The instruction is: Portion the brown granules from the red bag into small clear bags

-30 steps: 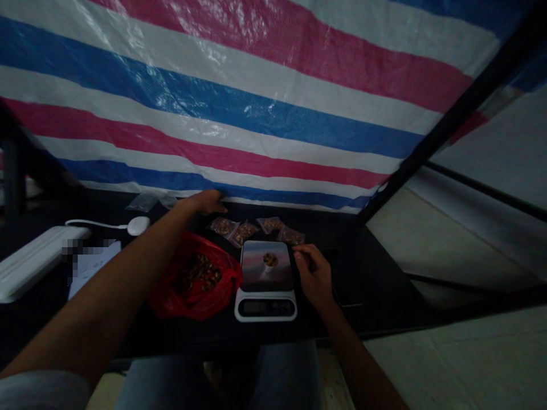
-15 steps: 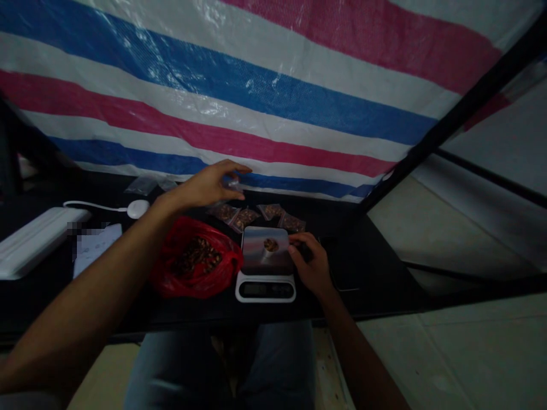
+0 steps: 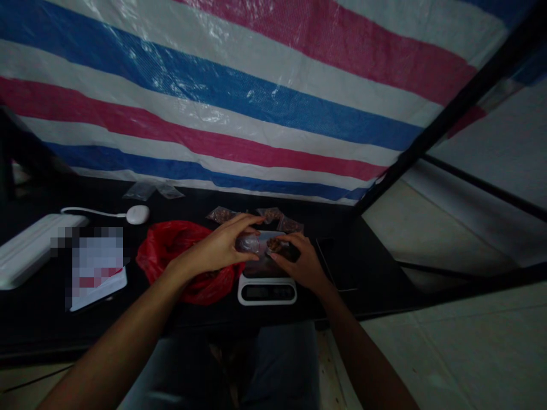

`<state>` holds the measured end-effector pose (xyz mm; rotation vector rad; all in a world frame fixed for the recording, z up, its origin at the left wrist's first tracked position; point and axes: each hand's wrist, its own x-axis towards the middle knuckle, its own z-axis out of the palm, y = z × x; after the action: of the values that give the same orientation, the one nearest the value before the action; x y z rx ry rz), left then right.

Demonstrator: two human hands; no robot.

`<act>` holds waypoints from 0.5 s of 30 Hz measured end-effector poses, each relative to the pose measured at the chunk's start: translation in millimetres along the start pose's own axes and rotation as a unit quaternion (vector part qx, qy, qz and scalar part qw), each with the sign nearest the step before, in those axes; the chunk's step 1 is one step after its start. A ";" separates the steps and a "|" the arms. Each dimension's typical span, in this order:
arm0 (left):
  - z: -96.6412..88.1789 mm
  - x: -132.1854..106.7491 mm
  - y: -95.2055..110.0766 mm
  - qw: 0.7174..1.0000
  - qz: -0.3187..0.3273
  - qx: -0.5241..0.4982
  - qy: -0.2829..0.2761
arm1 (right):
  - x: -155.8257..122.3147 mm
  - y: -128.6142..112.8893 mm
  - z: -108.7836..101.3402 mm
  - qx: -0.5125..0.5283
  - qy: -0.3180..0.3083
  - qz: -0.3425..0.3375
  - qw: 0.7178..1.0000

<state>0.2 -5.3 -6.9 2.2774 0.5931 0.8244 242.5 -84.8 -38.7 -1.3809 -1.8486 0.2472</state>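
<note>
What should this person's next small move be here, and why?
Probably the left hand should bring the clear bag up against the small cup of brown pieces: it holds the bag beside that cup, above the scale, while the right hand has thumb and fingers about the cup. Filled bags lie behind.
</note>
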 end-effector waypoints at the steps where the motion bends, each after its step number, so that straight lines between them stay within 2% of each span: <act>1: 1.7 -0.2 0.6 1.000 0.004 -0.005 0.004 | 2.6 -1.6 -2.4 -0.003 0.002 -0.005 1.000; 4: 7.5 0.2 2.4 1.000 0.011 -0.015 0.022 | 15.0 -9.3 -12.7 -0.032 -0.018 -0.039 0.999; 9: 19.5 0.9 -1.4 0.993 0.006 -0.076 0.086 | 43.3 -29.2 -33.1 -0.083 -0.096 -0.101 0.987; 15: 29.8 1.9 -8.5 0.979 -0.002 -0.133 0.155 | 70.2 -53.1 -46.8 -0.035 -0.182 -0.145 0.972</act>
<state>20.4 -10.4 -29.9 1.9182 0.5846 1.1946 230.5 -57.5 56.4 -1.1453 -2.3557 0.3002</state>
